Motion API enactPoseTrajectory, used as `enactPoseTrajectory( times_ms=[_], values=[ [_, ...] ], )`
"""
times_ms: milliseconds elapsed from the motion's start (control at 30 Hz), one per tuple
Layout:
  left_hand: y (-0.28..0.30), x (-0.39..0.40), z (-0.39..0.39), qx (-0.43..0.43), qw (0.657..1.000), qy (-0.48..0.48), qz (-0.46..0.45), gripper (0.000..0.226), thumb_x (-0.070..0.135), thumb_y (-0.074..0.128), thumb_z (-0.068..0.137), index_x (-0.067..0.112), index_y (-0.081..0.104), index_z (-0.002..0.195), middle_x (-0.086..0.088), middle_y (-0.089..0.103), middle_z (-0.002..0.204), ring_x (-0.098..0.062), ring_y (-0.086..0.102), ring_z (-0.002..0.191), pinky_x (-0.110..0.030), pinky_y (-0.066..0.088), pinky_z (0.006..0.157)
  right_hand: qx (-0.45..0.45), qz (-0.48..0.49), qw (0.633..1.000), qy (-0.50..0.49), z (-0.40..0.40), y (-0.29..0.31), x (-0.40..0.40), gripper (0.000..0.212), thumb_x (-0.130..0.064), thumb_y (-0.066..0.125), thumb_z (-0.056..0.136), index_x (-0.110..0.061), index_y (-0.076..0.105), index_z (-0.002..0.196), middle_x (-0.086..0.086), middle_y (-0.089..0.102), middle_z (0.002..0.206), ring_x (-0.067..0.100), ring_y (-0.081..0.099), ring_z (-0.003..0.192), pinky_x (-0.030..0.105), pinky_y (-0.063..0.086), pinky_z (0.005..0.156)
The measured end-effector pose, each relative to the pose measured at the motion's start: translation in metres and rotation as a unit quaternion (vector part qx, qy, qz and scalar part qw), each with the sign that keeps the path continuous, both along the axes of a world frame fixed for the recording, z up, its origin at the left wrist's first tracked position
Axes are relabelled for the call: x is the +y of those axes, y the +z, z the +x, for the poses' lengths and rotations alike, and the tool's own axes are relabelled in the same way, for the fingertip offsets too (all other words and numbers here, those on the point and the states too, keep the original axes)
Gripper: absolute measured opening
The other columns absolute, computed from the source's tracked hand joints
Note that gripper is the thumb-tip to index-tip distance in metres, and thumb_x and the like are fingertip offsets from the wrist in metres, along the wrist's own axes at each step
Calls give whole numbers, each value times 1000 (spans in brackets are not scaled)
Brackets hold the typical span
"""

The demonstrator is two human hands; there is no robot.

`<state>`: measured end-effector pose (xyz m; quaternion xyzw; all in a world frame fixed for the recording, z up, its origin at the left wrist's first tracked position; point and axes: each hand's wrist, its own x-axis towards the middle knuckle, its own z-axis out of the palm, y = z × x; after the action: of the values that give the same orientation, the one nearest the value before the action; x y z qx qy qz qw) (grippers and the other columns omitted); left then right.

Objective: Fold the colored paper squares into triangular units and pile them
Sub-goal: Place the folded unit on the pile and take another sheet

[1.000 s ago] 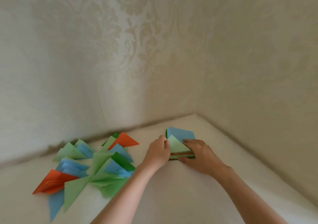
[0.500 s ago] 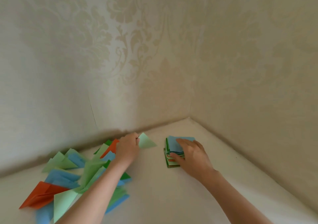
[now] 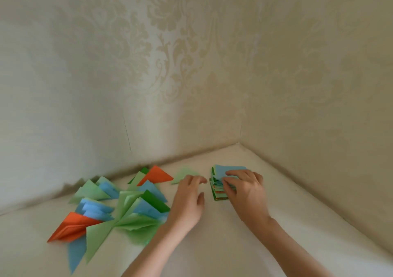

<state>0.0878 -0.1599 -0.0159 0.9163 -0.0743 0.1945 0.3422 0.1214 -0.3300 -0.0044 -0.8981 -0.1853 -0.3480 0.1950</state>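
— Cream surface (image 3: 223,244) fills the lower frame, meeting patterned wallpaper (image 3: 170,64). What lies on it?

— I note a pile of folded triangles (image 3: 119,204), lower left. Right of centre, a stack of paper squares (image 3: 220,188).

— Hands?

— Right hand (image 3: 244,189) rests on the stack, fingers curled over its top sheets. Left hand (image 3: 189,200) hangs relaxed, holding nothing, just beside one light green triangle (image 3: 185,175).

My left hand (image 3: 188,200): palm down, reaching forward, fingers (image 3: 192,180) relaxed and loosely spread, thumb out to the right, holding nothing | My right hand (image 3: 244,188): palm down, fingers bent, tips pointing left and pressing down | Both forearms bare, entering from the bottom edge, angled toward each other
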Motion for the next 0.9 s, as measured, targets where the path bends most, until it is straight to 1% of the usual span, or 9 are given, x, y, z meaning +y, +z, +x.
enactPoseTrajectory(
  times_ms=[67, 133, 267, 367, 433, 567, 633, 733, 900],
  values=[
    [-4, -10, -20, -43, 999, -23, -9, 43, -2, 58, 81, 18, 57, 118, 4, 49, 117, -10, 46, 109, -7, 31, 92, -25, 6, 1000, 15, -19, -2, -7, 6, -20, 80, 75, -24, 76, 76, -8, 70, 87, 18, 64, 81, 35, 44, 74],
    [-8, -18, -39, -69, 997, -42, -8, 47, -3, 60, 77, 17, 56, 119, 3, 49, 118, -8, 44, 110, -2, 25, 95, -25, 2, 999, 24, -43, -10, -13, 5, -23, 79, 76, -26, 75, 78, -10, 68, 86, 16, 63, 81, 33, 41, 72],
    [-16, -26, -63, -51, 994, -93, -3, 43, 0, 60, 77, 17, 57, 116, 6, 54, 115, -8, 49, 111, -9, 32, 97, 17, -37, 998, 38, -84, -27, -18, 2, -28, 73, 76, -30, 74, 76, -14, 66, 85, 15, 63, 78, 31, 39, 69],
    [-20, -28, -74, -20, 995, -100, 10, 40, 3, 58, 79, 18, 57, 116, 9, 61, 108, -11, 55, 105, -17, 40, 93, 76, -54, 995, 38, -99, -31, -21, 11, -32, 64, 78, -33, 74, 77, -16, 66, 84, 13, 64, 77, 29, 31, 69],
    [-21, -30, -77, -17, 995, -98, 9, 36, 7, 60, 81, 19, 57, 115, 11, 63, 105, -10, 56, 102, -20, 42, 92, 124, -49, 990, 44, -101, -29, -23, 15, -35, 60, 84, -35, 75, 85, -17, 67, 91, 11, 63, 84, 28, 30, 72],
    [-17, -32, -73, -2, 996, -82, -23, 27, 16, 65, 85, 22, 59, 111, 19, 60, 96, -7, 55, 99, -20, 42, 90, 194, 7, 979, 62, -94, -28, -26, 18, -37, 58, 90, -33, 72, 101, -17, 66, 104, 8, 57, 98, 29, 38, 82],
    [-14, -34, -69, 8, 997, -76, -32, 25, 18, 64, 87, 23, 59, 110, 21, 59, 92, -7, 54, 98, -20, 42, 89, 213, 74, 972, 69, -91, -25, -26, 17, -34, 65, 87, -30, 71, 102, -13, 67, 100, 6, 59, 89, 24, 45, 80],
    [-15, -35, -62, 17, 997, -69, -34, 25, 16, 65, 86, 26, 60, 109, 19, 61, 91, -8, 53, 97, -26, 42, 89, 233, 134, 961, 57, -88, -25, -24, 22, -32, 72, 82, -28, 70, 103, -13, 65, 94, 3, 56, 76, 6, 40, 68],
    [-20, -36, -56, 21, 996, -59, -65, 30, 15, 70, 80, 31, 61, 103, 22, 62, 85, -4, 53, 92, -29, 43, 87, 265, 174, 948, 43, -84, -28, -21, 26, -28, 77, 76, -28, 69, 101, -14, 63, 91, 2, 53, 76, 8, 40, 70]
  ],
)
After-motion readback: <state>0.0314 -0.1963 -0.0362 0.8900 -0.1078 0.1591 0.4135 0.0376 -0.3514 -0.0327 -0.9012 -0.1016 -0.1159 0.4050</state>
